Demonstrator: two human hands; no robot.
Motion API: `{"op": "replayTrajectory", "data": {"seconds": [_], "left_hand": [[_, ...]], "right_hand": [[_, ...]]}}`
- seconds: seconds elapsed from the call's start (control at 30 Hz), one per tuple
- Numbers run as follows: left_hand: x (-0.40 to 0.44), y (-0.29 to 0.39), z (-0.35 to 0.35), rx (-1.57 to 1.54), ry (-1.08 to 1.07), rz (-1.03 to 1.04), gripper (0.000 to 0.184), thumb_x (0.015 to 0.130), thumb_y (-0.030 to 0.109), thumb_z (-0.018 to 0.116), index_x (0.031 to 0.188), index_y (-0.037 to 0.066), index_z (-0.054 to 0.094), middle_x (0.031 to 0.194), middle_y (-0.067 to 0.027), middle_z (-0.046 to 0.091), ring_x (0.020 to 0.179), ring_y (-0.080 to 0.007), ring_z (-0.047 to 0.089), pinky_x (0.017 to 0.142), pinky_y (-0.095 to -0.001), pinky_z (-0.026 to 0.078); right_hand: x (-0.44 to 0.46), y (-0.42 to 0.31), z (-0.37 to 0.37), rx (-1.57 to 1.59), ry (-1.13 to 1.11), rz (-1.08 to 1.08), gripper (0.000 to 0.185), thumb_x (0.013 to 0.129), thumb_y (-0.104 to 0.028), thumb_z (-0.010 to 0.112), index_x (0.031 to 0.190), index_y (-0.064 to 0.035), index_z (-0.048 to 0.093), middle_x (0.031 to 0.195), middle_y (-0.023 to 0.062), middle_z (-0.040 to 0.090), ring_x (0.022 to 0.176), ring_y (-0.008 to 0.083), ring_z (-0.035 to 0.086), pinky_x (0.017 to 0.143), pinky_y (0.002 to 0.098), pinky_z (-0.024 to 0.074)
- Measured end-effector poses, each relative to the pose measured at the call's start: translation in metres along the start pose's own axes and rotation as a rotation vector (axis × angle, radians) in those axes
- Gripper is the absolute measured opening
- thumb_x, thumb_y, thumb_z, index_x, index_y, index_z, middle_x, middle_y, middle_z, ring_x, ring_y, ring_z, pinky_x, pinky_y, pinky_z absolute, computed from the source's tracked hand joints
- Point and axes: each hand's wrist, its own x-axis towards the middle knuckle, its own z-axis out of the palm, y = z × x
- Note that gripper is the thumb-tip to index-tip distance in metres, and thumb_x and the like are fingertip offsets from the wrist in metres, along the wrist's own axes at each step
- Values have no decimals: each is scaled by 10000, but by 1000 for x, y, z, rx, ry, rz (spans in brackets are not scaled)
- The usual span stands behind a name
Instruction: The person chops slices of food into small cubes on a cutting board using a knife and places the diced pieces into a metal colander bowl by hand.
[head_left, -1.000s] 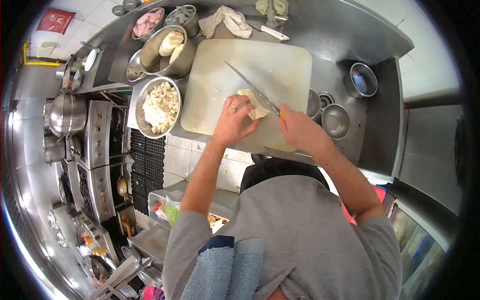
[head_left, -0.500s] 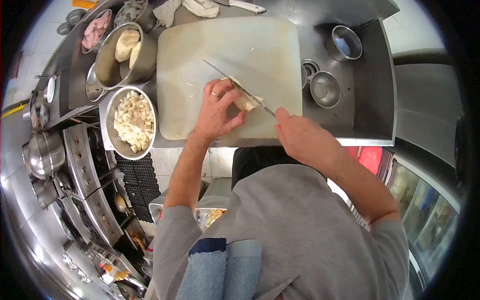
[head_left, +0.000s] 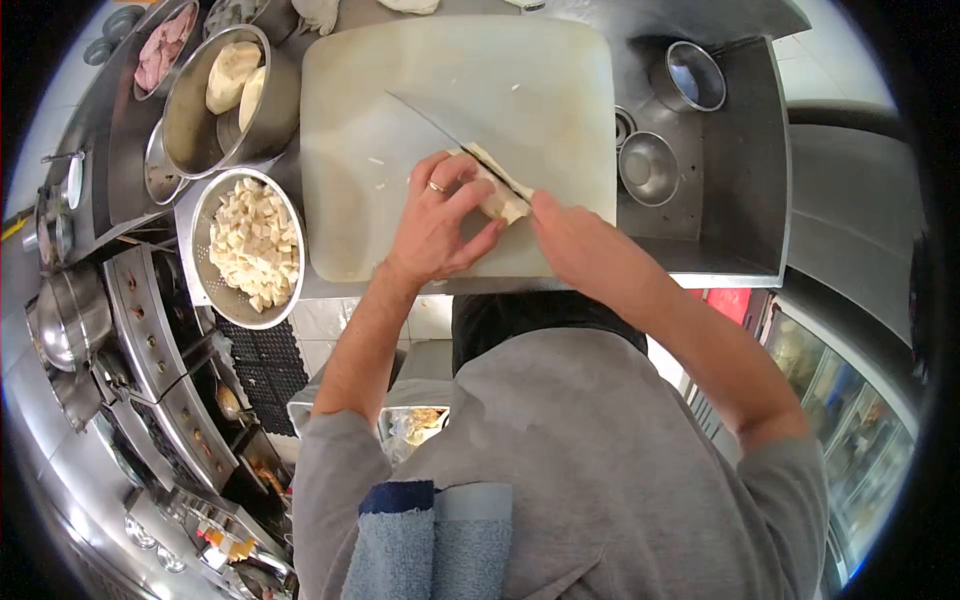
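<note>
My left hand [head_left: 435,225], with a ring on one finger, has its fingers bent round a pale peeled vegetable piece [head_left: 507,204] on the white cutting board [head_left: 350,90]. My right hand [head_left: 585,245] grips a kitchen knife [head_left: 428,120] by its handle, which the fingers hide. The long blade slants across the board, tip toward the far left, and passes through or along the vegetable close to my left fingertips. Pale flesh shows on the blade's far side. Whether the cut goes all the way down cannot be seen.
Left of the board stands a colander [head_left: 197,240] of pale cubes [head_left: 255,245]. Behind it, a steel pot [head_left: 185,120] holds large peeled pieces [head_left: 232,78]. A sink [head_left: 745,190] on the right contains metal bowls [head_left: 650,170]. Small scraps [head_left: 375,160] lie on the board.
My right hand has moved left and away from my body, sliding the knife forward along the vegetable. My left hand keeps its hold. The whole view has shifted slightly.
</note>
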Motion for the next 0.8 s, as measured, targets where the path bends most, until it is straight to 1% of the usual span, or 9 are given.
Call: {"op": "replayTrajectory", "data": {"seconds": [0.1, 0.17, 0.3, 0.37, 0.4, 0.5, 0.6, 0.7, 0.8], "left_hand": [[4, -2, 0, 16, 13, 10, 409, 754, 242, 805, 1104, 123, 631, 1225, -102, 517, 1202, -382, 444, 1015, -490, 421], [-1, 4, -1, 5, 21, 6, 394, 758, 215, 804, 1097, 114, 632, 1214, -106, 522, 1190, -381, 457, 1007, -486, 432], [-2, -2, 1, -29, 106, 14, 378, 745, 129, 799, 1083, 82, 635, 1188, -120, 545, 1146, -377, 498, 975, -477, 457], [-4, -2, 4, -20, 124, 15, 388, 733, 89, 798, 1083, 49, 634, 1179, -138, 554, 1137, -372, 508, 961, -477, 452], [-3, -2, 3, -15, 132, 20, 384, 735, 88, 795, 1082, 60, 633, 1174, -130, 559, 1127, -374, 514, 957, -473, 463], [1, -1, 3, -12, 147, 29, 377, 742, 85, 790, 1083, 82, 630, 1163, -116, 569, 1108, -378, 527, 949, -466, 485], [0, 0, 3, -6, 145, 30, 376, 744, 85, 789, 1085, 82, 631, 1164, -116, 570, 1108, -377, 526, 948, -464, 485], [0, -1, 3, 3, 142, 35, 377, 746, 88, 788, 1089, 83, 634, 1170, -114, 570, 1110, -374, 526, 951, -464, 485], [1, -2, 3, 0, 142, 41, 383, 750, 94, 789, 1101, 84, 636, 1180, -111, 570, 1122, -373, 525, 960, -464, 484]], "right_hand": [[11, 18, 16, 28, 54, -50, 171, 1010, -141, 516, 1062, 5, 442, 713, 275, 617, 733, 484, 641, 617, 568, 482], [9, 22, 13, 13, 33, -70, 172, 1019, -164, 488, 1055, 1, 453, 745, 284, 638, 751, 492, 650, 655, 580, 504], [2, -2, -25, -35, 4, 6, 195, 1036, -199, 460, 1048, -4, 455, 759, 277, 655, 749, 487, 659, 658, 581, 514], [-14, -13, -41, -56, -29, -2, 196, 1037, -202, 460, 1049, -7, 451, 756, 273, 657, 746, 477, 664, 653, 571, 518], [-21, -16, -45, -70, -43, -7, 196, 1037, -204, 460, 1050, -8, 450, 755, 271, 658, 745, 471, 667, 650, 566, 519], [-45, -19, -45, -104, -84, 34, 176, 1019, -161, 517, 1073, -19, 430, 704, 236, 606, 703, 450, 626, 616, 558, 462], [-57, -21, -42, -44, -63, 14, 165, 1010, -133, 522, 1051, -12, 419, 699, 227, 598, 704, 447, 623, 615, 546, 469], [-61, -28, -40, -99, -119, 81, 126, 990, -90, 485, 1028, 12, 421, 712, 254, 647, 719, 462, 679, 632, 532, 553], [-62, -25, -35, -122, -110, 54, 117, 971, -61, 492, 1021, 14, 419, 703, 259, 645, 700, 455, 680, 618, 514, 565]]}}
